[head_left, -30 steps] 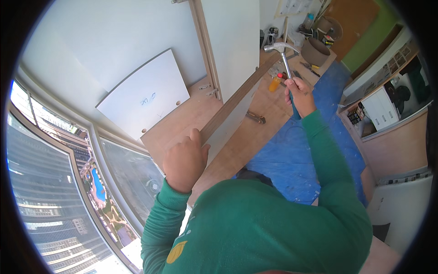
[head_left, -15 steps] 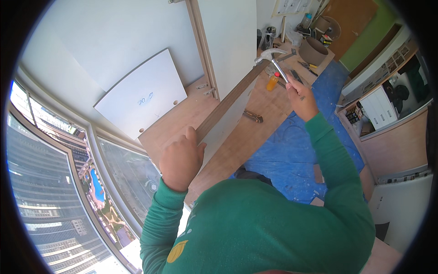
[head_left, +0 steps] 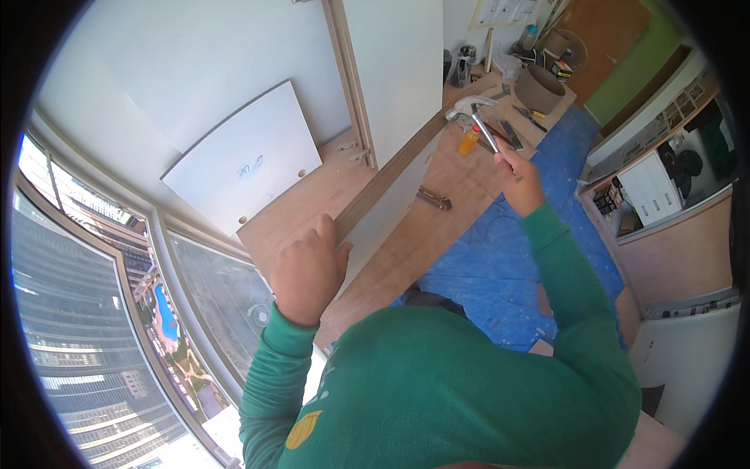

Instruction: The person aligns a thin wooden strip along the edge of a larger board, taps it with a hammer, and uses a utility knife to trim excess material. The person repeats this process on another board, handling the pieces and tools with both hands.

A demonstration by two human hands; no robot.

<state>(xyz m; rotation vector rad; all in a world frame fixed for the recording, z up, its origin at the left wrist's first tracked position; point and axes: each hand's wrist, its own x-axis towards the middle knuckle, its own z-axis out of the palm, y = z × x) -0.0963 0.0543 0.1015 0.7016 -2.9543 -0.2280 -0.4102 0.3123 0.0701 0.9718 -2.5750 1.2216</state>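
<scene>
A long board with a brown top edge and a white side (head_left: 394, 205) stands on edge across a wooden worktop (head_left: 383, 270). My left hand (head_left: 307, 270) is closed over its near end, thumb on the white side. In my right hand (head_left: 516, 178) is a claw hammer (head_left: 486, 133), gripped by the handle. The hammer's metal head is at the far end of the board's top edge; whether it touches the wood I cannot tell. Beside that end stands a small bottle of orange liquid (head_left: 468, 143) with a red cap.
A utility knife (head_left: 434, 198) lies right of the board. Pliers (head_left: 530, 117) and a brown round tub (head_left: 539, 89) are farther back. A white panel (head_left: 242, 156) leans on the left wall, near a window (head_left: 78, 313). Blue sheeting (head_left: 476, 273) covers the floor.
The hammer has come down a little toward the board's far end, my right hand lowering with it. My left hand keeps its place on the board.
</scene>
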